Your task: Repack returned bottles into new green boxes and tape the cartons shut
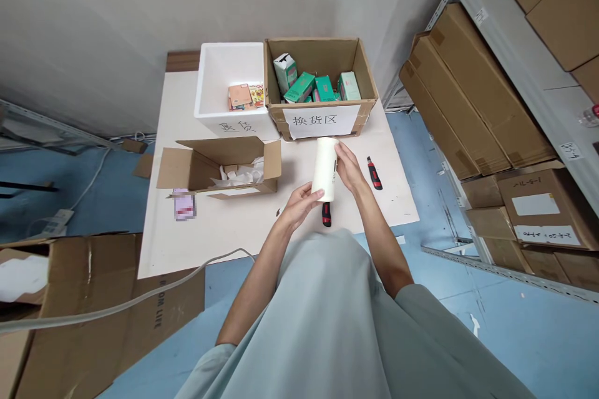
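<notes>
A pale cream cylinder [324, 165], like a tumbler or canister with small dark print on its right side, is held over the table, slightly tilted. My left hand [299, 204] grips its lower end, thumb across the front. At the upper right side, my right hand [347, 165] has its fingers closed on it. Just below the cylinder lies a red and black box cutter [326, 215], partly covered by it. A second box cutter [374, 173] rests to the right of my right hand. Left of my hands stands an opened cardboard box [224, 165] with crumpled white paper [243, 173] inside.
At the back of the table [210, 237] are a white foam box [206, 81] with small packets and a labelled carton [369, 84] holding green boxes. A grey cable [187, 275] crosses the front left. Shelves with cartons [449, 106] stand right; a large carton [93, 299] sits lower left.
</notes>
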`<state>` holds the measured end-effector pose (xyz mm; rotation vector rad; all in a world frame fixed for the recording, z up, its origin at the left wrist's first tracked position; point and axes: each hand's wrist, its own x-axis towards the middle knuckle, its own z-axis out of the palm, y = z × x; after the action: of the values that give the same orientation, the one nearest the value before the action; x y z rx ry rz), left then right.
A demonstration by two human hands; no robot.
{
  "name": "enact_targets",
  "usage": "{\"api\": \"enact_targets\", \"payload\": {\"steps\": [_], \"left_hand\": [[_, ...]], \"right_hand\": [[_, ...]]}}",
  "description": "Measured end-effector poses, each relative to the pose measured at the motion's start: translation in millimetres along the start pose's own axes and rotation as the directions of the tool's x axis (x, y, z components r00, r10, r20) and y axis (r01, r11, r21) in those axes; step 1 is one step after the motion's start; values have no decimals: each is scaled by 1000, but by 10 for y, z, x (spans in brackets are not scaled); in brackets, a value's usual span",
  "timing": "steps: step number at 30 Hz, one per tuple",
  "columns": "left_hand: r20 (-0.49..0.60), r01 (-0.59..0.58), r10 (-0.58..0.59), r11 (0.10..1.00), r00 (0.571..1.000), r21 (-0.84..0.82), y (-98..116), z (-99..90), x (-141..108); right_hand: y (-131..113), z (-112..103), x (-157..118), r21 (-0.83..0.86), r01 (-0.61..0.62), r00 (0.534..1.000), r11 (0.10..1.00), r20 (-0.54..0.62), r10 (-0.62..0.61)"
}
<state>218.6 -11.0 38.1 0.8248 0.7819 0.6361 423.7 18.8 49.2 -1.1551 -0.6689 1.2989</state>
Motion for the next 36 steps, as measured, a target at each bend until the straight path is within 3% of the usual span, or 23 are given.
{"api": "enact_targets", "payload": {"steps": [3,6,9,12,16,19,22,24,29,33,36], "left_hand": [[-180,-98,153,955,972,280,-13,-20,39],[-283,-118,342,798,896,591,-21,-46,55],[-263,-87,460,610,848,787,-43,-48,37],[-180,-95,486,488,855,868,-105,-49,22],[-103,-88,399,432,911,897,-252,-197,79],[-231,137,237,356,944,924,-401,-479,143],[-467,450,28,218,884,866,-574,-792,162],[-541,549,-93,152,836,822,-692,-941,155],[-531,562,-199,159,823,812,-945,-1044,173],[-531,550,-147,173,835,817,-1048,-1089,219],[-520,524,-87,248,849,814,-1056,-1232,213]], "right_hand": [[18,-91,38,-48,46,998,998,-50,-48],[43,-158,64,-110,68,989,992,-120,-81],[102,-195,82,-160,52,985,986,-154,-77],[200,-221,94,-216,43,979,975,-187,-85],[377,-321,99,-246,35,965,969,-243,-97],[534,-497,94,-296,59,932,953,-327,-159],[695,-722,69,-340,77,885,937,-410,-221],[793,-853,34,-336,75,861,939,-453,-231],[969,-1009,-88,-292,58,820,955,-531,-212],[997,-1044,-137,-285,54,796,957,-566,-214],[931,-1075,-137,-284,74,765,956,-599,-237]]}}
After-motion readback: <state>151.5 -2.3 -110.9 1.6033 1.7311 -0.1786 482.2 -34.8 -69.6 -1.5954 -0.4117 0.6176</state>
